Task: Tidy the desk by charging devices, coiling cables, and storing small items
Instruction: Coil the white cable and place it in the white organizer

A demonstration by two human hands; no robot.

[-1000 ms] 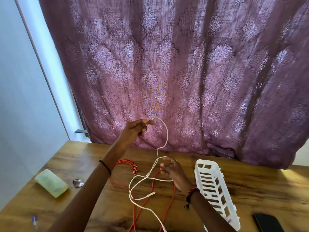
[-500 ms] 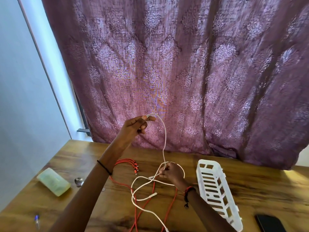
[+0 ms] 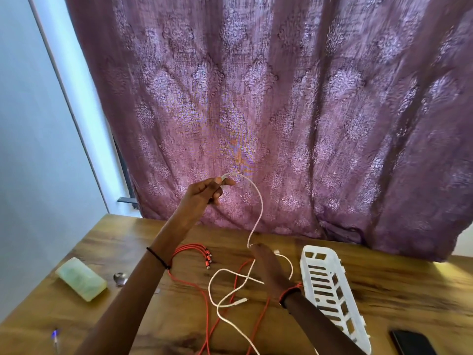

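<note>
Left hand [image 3: 204, 192] pinches the end of the white cable [image 3: 261, 206] up high, for coiling.
Right hand [image 3: 270, 269], low over the bench [image 3: 409, 290], seems to grip it further along, so a stretch hangs between; slack lies on the red cable [image 3: 189, 248], beside the tray [image 3: 305, 272].

Patterned purple curtain [image 3: 281, 98], pale wall [image 3: 30, 124]

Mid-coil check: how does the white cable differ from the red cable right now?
The white cable is partly lifted, its end pinched by the left hand and a lower stretch held by the right hand. The red cable lies loose on the desk. The red cable fans into several plug-tipped strands, while the white cable shows no such fan. Both are uncoiled and cross each other.
</note>
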